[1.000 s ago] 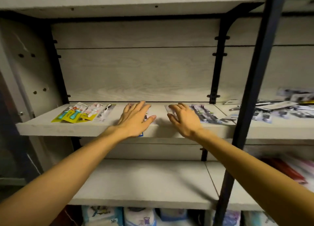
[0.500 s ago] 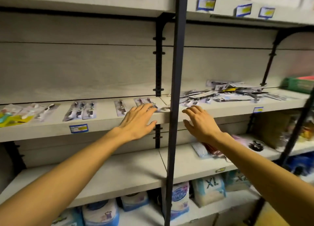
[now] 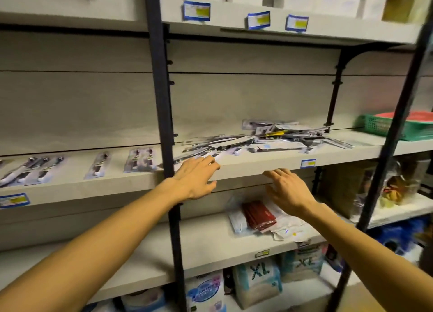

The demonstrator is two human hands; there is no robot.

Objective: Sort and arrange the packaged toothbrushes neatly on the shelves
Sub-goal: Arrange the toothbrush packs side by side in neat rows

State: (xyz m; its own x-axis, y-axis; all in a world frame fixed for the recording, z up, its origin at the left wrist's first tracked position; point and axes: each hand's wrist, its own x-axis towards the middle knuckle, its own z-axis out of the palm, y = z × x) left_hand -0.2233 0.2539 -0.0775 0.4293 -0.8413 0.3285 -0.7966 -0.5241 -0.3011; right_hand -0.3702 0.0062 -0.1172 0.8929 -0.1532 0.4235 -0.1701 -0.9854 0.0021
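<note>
Both hands have shifted right from the tidied packs [image 3: 140, 159], and now the left hand [image 3: 195, 179] and right hand [image 3: 289, 189], fingers spread and holding nothing, reach the jumbled heap of packaged toothbrushes [image 3: 264, 140] on the middle shelf [image 3: 257, 164], likely sorted next.

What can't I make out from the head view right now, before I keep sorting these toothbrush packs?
- Pile of packaged toothbrushes: overlapping and blurred, so no count or types.
- Price tags: print too small.
- Laid-out packs: the leftmost is cut off by the frame edge.
- Left hand: open at the shelf edge; whether its fingertips touch a pack is unclear.
- Right hand: open, holding nothing.
</note>
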